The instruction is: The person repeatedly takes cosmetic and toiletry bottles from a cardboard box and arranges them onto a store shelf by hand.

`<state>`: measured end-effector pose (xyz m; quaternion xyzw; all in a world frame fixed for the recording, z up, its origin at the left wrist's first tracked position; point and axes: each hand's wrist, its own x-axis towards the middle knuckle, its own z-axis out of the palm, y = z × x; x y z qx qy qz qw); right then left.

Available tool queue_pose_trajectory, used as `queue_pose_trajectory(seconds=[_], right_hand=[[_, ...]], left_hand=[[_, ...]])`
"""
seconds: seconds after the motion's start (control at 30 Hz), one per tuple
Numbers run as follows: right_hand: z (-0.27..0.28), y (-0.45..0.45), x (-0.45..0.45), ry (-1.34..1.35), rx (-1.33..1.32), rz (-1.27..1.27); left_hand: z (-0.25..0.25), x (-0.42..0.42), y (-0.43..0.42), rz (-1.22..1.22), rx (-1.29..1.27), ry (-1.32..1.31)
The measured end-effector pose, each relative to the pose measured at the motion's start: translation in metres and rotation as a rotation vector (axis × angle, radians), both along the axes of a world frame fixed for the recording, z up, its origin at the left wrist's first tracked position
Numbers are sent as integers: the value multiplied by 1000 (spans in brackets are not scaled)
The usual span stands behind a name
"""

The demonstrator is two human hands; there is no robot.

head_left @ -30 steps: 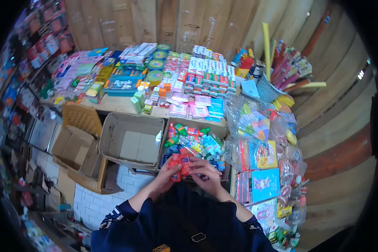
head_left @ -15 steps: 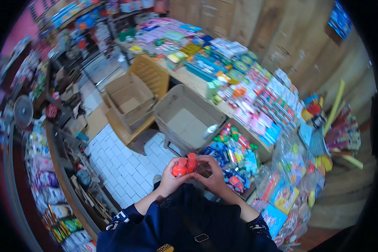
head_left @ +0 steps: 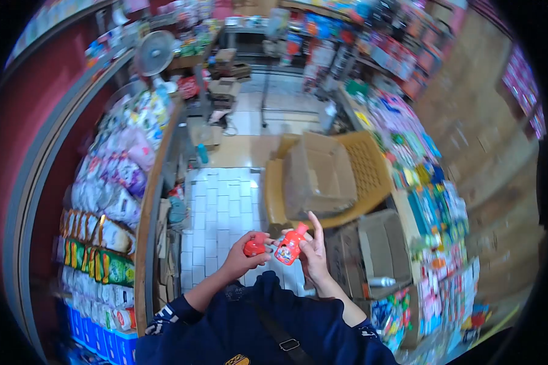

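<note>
Low in the middle of the head view, my left hand (head_left: 242, 258) is closed around a small red bottle (head_left: 255, 246). Just to its right, my right hand (head_left: 314, 254) grips another red bottle (head_left: 288, 247) with a printed label, held tilted with its cap up. The right index finger points upward beside the cap. The two bottles are apart, both above the white tiled floor.
A yellow chair (head_left: 371, 164) bears a cardboard box (head_left: 323, 176) ahead on the right. Behind it stands an open carton (head_left: 385, 246) beside the goods table. Shelves of packets (head_left: 112, 237) line the left, and a fan (head_left: 154, 53) stands farther back.
The view has swung left, toward the aisle. The two bottles, close together before, are now apart, one in each hand. The right index finger has straightened.
</note>
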<state>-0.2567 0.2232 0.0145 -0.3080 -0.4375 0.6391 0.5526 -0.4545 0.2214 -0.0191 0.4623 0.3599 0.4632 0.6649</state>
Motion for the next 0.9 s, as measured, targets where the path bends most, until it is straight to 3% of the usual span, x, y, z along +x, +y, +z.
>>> queue_pose_trajectory(seconds=[0.1,0.2,0.3,0.43,0.53,0.67,0.83,0.9], right_hand=[[-8,47,-59,0,39,90],[-13,79,-113,-113,168,46],[-34,111,-152,-46,197,146],[-25,180,-175,-304,257,314],[-31,252,-181,-382,248,467],[-28,344,-195,-248,139,717],[9,460,-212,-231,80,875],[20,508,-223,-221,93,945]], left_hand=[[5,-61,29,-23,-79,70],[21,-93,46,173,-199,50],[-1,-121,65,353,-124,-2],[-19,-152,92,525,-207,3],[-14,-162,123,695,-18,203],[-12,-173,185,836,93,371],[-5,-167,288,1008,188,196],[-1,-168,323,1051,214,300]])
